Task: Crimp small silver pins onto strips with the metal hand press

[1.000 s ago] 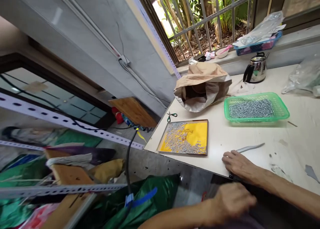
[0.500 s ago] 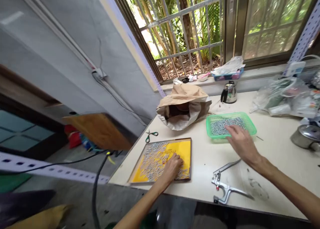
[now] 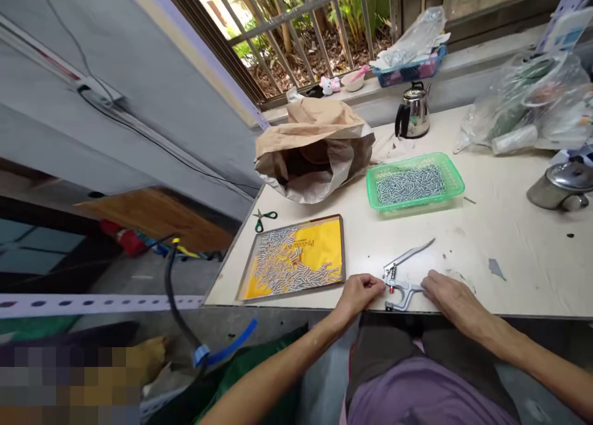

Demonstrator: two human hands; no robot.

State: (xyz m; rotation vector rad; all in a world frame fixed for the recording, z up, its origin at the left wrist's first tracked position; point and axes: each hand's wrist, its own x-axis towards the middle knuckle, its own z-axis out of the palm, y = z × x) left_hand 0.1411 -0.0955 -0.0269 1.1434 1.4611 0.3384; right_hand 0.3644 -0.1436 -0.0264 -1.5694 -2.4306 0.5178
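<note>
We find the left hand (image 3: 359, 295) with thumb and forefinger bunched close together, just beside the head of a pair of silver metal spring pliers (image 3: 406, 291); we cannot tell whether the tips have closed fully or pinch some small piece. We see the right hand (image 3: 449, 298) across from it, its fingers bent over the end of the lower handle and touching it, though we cannot tell whether they wrap right round. Between the two sets of fingers the pliers lie on a cream-coloured flat table (image 3: 532, 246), their arms spread, the upper one slanting away past the right fingertips. Left of the left fingers we have a shallow rectangular brown-rimmed tray (image 3: 343, 246), lined with a yellow printed sheet (image 3: 319, 235) strewn with small silver metal pins (image 3: 278, 264). Beyond both hands' fingers we note a pale green perforated plastic basket (image 3: 453, 179) holding more such pins, and left of it an open brown paper sack (image 3: 319, 119). Green-handled metal scissors (image 3: 265, 215) lie at the tray's far left corner, and a shiny steel kettle with a black handle (image 3: 416, 113) stands well beyond the fingers
</note>
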